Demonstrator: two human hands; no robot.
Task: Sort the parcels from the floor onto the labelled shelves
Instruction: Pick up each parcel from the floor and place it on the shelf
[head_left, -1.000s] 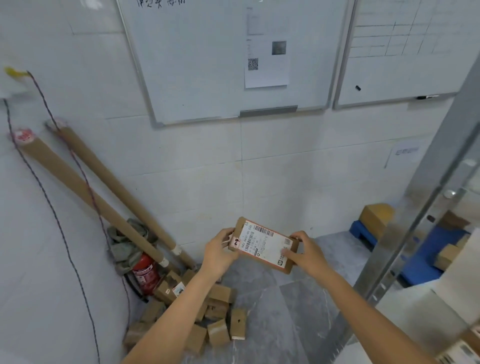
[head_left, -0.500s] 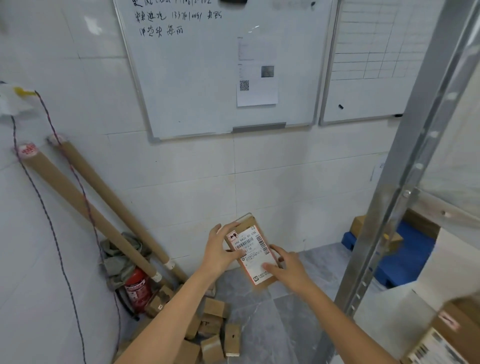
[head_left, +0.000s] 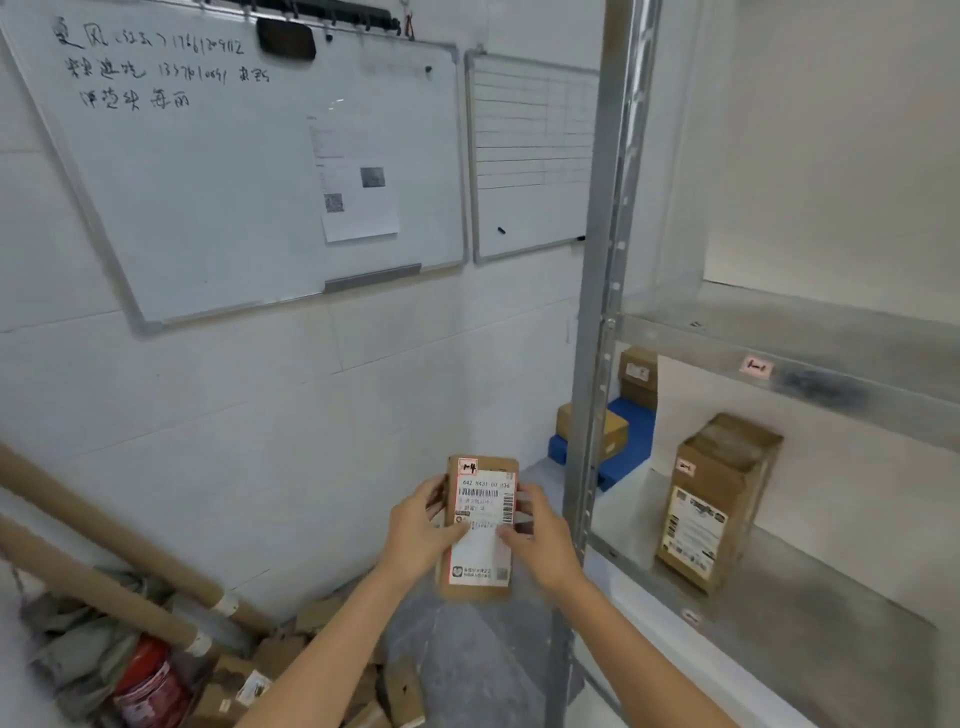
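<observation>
I hold a small brown parcel (head_left: 480, 564) upright in front of me, its white shipping label and a small red-edged tag facing me. My left hand (head_left: 421, 527) grips its left edge and my right hand (head_left: 540, 538) grips its right edge, thumbs on the label. Several brown parcels (head_left: 322, 670) lie heaped on the grey floor below my left arm. The metal shelf unit (head_left: 810, 348) stands at the right, with a pink label (head_left: 756, 367) on its upper shelf edge. A taller brown parcel (head_left: 714, 499) stands on the lower shelf.
A steel shelf post (head_left: 605, 322) rises just right of my hands. Two long cardboard tubes (head_left: 104, 582) lean on the tiled wall at the left, above a red extinguisher (head_left: 150, 686) and rags. Whiteboards (head_left: 249, 166) hang on the wall. Boxes on blue blocks (head_left: 623, 436) sit behind the post.
The parcel has turned from lying slanted to standing upright between my hands. My view has swung right and up, so the shelves fill the right side and the floor heap has dropped low.
</observation>
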